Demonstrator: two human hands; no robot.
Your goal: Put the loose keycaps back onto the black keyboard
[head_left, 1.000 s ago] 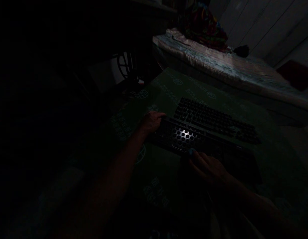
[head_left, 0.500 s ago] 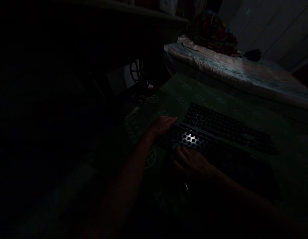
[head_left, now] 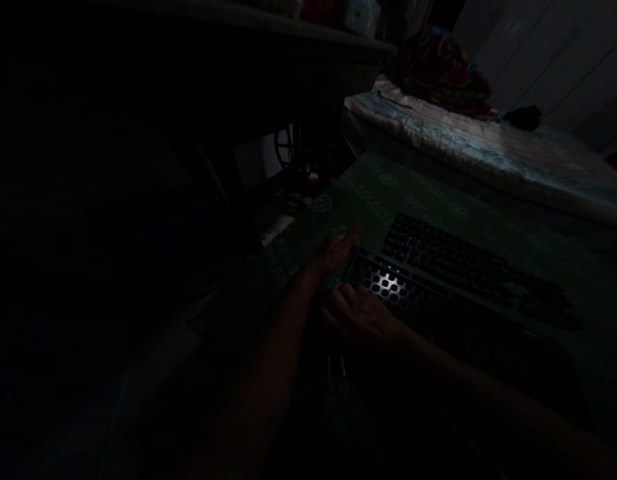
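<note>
In the head view a black keyboard case (head_left: 413, 293), its surface perforated with hexagonal holes, lies on a green sheet, lit by a small bright spot. My left hand (head_left: 338, 250) is at its far left corner, fingers stretched out; whether it touches the case is hard to see. Over the near left end, my right hand (head_left: 361, 313) is closed, with a bit of teal showing by its fingertips. What it holds is too dark to name. Behind the case lies a black keyboard section with rows of keys (head_left: 468, 267).
The green sheet (head_left: 373, 177) has pale globe prints. Two thin shiny strips (head_left: 337, 367) show below my right hand. A dark table (head_left: 288, 40) stands left, with a spoked wheel (head_left: 283, 147) beneath. Behind is a bed (head_left: 468, 143) with a colourful cloth pile (head_left: 448, 77).
My right hand has shifted left along the case toward its left end, and the teal bit with it. My left hand's fingers are a little more raised. The view has shifted slightly.
</note>
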